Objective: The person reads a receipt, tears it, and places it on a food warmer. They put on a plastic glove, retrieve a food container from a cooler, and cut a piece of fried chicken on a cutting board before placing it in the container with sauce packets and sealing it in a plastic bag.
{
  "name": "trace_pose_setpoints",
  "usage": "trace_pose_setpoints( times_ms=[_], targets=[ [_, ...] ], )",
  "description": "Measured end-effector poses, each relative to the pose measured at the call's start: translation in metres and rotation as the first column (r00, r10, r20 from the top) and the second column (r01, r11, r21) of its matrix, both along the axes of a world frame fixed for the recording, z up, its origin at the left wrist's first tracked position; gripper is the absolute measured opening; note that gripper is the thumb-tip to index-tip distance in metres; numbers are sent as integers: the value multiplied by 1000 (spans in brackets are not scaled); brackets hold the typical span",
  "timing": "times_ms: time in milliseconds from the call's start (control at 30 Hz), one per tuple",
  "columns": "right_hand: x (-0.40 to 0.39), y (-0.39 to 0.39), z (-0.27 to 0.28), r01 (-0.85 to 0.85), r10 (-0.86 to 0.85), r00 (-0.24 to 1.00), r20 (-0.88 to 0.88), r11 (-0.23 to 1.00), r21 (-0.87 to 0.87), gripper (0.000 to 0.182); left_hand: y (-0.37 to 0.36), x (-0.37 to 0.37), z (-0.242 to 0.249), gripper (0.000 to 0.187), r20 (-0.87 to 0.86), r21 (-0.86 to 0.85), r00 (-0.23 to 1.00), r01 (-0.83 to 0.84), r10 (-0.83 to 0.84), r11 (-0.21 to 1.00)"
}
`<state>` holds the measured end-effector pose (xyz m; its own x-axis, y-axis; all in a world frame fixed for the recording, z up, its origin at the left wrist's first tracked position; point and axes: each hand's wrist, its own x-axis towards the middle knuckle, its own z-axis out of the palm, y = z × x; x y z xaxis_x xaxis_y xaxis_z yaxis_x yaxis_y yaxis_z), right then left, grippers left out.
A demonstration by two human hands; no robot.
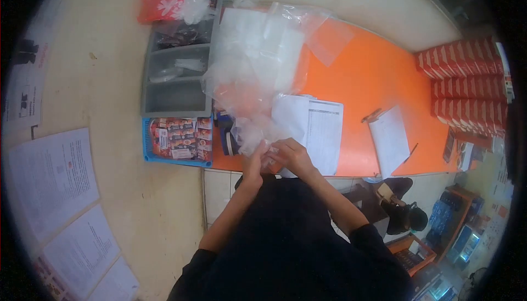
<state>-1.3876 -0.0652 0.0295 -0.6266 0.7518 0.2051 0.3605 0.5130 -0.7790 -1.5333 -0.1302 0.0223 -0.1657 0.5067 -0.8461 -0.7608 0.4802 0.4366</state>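
Both hands meet at the front edge of the orange table, on a crumpled clear plastic bag [253, 129]. My left hand [254, 165] is closed on its lower end, fingertips pinched together. Beside it, my right hand [293, 155] has bent fingers gripping the same bag; what lies between the fingertips is partly hidden. More clear plastic bags [236, 76] spread over the table just beyond. A printed sheet [325, 128] with a table of lines lies to the right of the bag, partly under another paper. A dark blue object [227, 136] sits left of the bag.
A grey compartment tray [177, 97] and a blue basket [206, 164] of small packets stand at left. On the orange table [362, 65] lie a folded paper [390, 136] and pens. Red-and-white boxes [466, 84] are stacked at right. Another person [403, 216] is at lower right.
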Motion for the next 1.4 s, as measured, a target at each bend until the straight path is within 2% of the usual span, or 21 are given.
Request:
trace_pose_setpoints(
  times_ms=[167, 233, 267, 300, 333, 367, 467, 533, 567, 633, 667, 733, 767, 833, 967, 1267, 1400],
  targets=[
    [9, 3, -6, -40, 40, 999, -33, 999, -11, 26, -11, -9, -3, 43, 149, 28, 988, 45, -49, 999],
    [13, 2, -12, 18, -25, 999, -41, 988, -152, 22, -11, -6, -5, 40, 147, 25, 989, 29, -32, 999],
    [13, 2, -14, 46, -57, 997, -43, 974, -220, 21, -11, -6, 0, 37, -25, 92, 987, 159, -157, 983],
    [12, 1, -12, 108, -137, 989, -55, 924, -367, 19, -11, -7, 12, 33, -204, 132, 942, 295, -266, 946],
    [9, -1, -10, 161, -218, 974, -57, 848, -506, 17, -11, -8, 20, 29, -381, 145, 855, 431, -352, 890],
    [7, -2, -9, 202, -297, 954, -46, 747, -634, 15, -10, -8, 23, 25, -513, 171, 784, 494, -351, 853],
    [2, -6, -24, 109, -354, 914, -197, 684, -722, 14, -5, -1, 25, 17, -830, 177, 504, 644, -239, 744],
    [1, -3, -17, 194, -324, 944, -59, 694, -693, 13, 8, 3, 18, 15, -954, 155, 290, 698, -78, 699],
    [1, -1, -11, 237, -310, 951, 13, 700, -674, 13, 11, 4, 14, 15, -971, 122, 230, 715, -67, 689],
    [6, 1, -16, 196, -295, 955, -29, 702, -685, 12, 16, 6, 8, 14, -993, 54, 108, 740, -39, 670],
    [8, 2, -19, 173, -286, 957, -51, 702, -690, 12, 18, 6, 9, 14, -995, 62, 100, 748, -19, 661],
    [18, 8, -26, 61, -237, 966, -105, 600, -798, 13, 21, 6, 13, 13, -996, 77, 83, 762, 21, 643],
    [23, 12, -28, 4, -216, 967, -134, 542, -841, 14, 20, 4, 6, 13, -991, 106, 132, 758, 8, 644],
    [26, 16, -27, -8, -225, 965, -137, 495, -869, 17, 15, -4, -11, 12, -973, 163, 230, 749, -22, 642],
    [33, 18, -28, -19, -257, 957, -134, 404, -914, 22, 14, -14, -11, 12, -977, 132, 205, 810, -64, 572],
    [31, 17, -29, -12, -292, 947, -137, 391, -920, 23, 14, -13, -11, 12, -984, 105, 171, 809, -59, 579],
    [30, 17, -32, -6, -228, 966, -122, 451, -892, 17, 11, -13, -17, 13, -977, 133, 204, 800, -57, 585]
  ],
)
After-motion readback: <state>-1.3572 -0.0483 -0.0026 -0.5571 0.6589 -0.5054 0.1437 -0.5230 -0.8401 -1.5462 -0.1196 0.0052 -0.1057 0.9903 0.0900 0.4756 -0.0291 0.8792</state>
